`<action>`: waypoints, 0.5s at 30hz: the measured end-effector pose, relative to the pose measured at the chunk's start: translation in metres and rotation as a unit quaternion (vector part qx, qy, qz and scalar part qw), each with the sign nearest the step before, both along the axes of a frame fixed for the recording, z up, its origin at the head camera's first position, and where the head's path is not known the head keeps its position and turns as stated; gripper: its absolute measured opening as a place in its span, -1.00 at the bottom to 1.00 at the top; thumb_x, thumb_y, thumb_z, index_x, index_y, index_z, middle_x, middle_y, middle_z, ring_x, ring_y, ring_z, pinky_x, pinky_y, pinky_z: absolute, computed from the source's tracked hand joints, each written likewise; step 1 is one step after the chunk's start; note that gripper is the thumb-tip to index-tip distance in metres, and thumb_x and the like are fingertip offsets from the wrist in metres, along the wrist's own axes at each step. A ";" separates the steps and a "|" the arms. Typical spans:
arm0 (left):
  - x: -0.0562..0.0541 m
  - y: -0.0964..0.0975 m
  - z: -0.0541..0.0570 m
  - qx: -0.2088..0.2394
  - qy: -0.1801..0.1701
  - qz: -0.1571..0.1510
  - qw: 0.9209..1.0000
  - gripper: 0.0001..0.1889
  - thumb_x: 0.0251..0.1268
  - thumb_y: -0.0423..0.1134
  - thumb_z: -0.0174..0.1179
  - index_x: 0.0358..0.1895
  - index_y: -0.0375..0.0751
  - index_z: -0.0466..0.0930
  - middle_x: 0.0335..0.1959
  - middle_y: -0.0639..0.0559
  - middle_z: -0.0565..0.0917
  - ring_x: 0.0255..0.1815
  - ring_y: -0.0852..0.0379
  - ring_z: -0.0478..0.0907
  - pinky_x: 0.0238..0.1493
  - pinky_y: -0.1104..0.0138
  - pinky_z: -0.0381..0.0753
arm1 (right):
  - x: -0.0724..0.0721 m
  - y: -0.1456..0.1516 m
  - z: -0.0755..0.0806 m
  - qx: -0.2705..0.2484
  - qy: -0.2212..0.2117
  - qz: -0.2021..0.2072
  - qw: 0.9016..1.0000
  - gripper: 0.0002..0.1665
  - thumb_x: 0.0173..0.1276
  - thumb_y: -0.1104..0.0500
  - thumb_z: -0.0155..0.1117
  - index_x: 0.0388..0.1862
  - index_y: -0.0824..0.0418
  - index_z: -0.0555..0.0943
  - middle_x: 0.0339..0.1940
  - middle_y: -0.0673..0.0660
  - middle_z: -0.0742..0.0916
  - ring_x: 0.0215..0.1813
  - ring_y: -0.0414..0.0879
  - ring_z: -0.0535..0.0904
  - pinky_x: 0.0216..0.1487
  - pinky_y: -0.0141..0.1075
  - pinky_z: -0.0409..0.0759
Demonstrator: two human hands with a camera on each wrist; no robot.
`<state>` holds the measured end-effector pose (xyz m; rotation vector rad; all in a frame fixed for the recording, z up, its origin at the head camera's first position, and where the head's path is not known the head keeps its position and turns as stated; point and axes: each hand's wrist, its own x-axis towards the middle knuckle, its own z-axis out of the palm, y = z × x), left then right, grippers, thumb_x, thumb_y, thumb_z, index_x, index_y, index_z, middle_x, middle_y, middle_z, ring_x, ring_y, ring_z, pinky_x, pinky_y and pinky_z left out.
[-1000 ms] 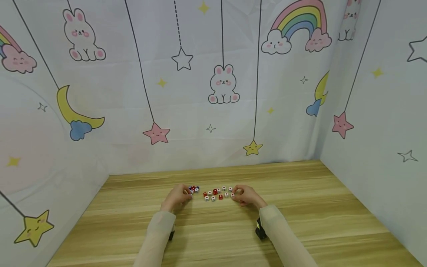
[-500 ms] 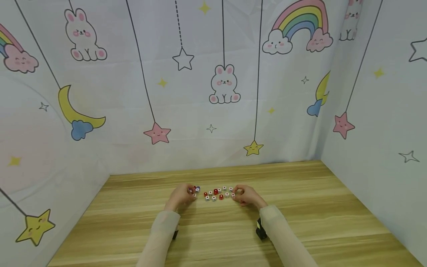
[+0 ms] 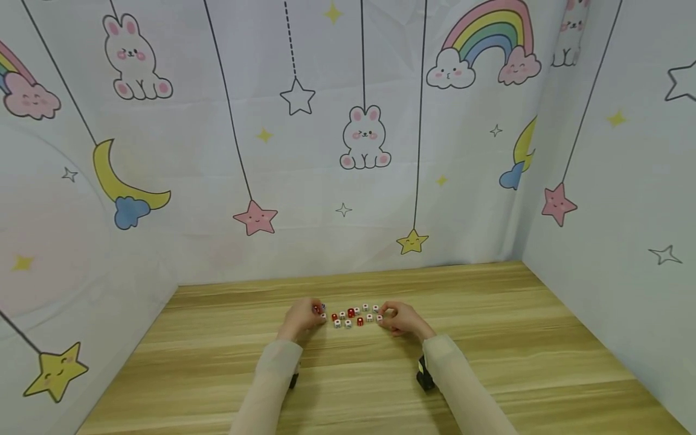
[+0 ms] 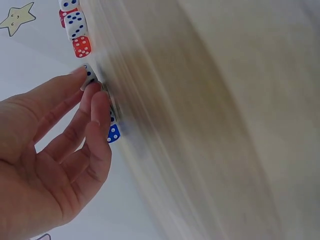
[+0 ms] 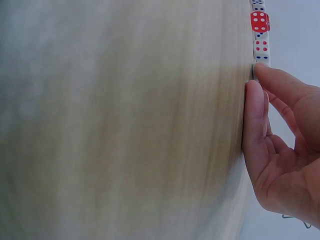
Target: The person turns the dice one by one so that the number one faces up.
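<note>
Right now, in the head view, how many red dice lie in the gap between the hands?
3: one red die nearest the left hand, another farther right, the third rightmost. The left hand may hide more.

Across the back, a wall of white cartoon-printed fabric (image 3: 310,163), lightly creased, with a right-hand fabric panel (image 3: 603,254) angled along that edge of the frame and a left-hand fabric panel (image 3: 54,211) opposite. At upper left, a large seated rabbit (image 3: 133,63); at upper centre, a smaller rabbit (image 3: 364,142) under a long dark line; at upper right, a rainbow (image 3: 489,24) between two clouds. Left of centre, a smiling pink star (image 3: 255,219) and a yellow crescent moon (image 3: 106,175). Along the bottom, a wood-grain table (image 3: 348,399) reaching back to the fabric. Soft, rather dim light throughout.
</note>
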<state>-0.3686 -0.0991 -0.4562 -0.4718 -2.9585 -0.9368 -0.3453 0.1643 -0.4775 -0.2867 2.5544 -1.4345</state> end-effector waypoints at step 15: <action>0.000 0.005 0.000 -0.005 -0.010 0.003 1.000 -0.94 -0.02 -0.35 0.26 -0.46 -0.25 0.58 -0.60 0.01 0.54 -0.68 0.22 0.38 -0.66 0.42 0.33 | -0.002 0.001 -0.002 0.007 0.002 -0.002 1.000 -0.82 0.19 0.24 0.21 -0.23 0.26 0.51 -0.80 -0.03 0.35 -0.76 -0.24 0.25 -0.70 -0.46 0.33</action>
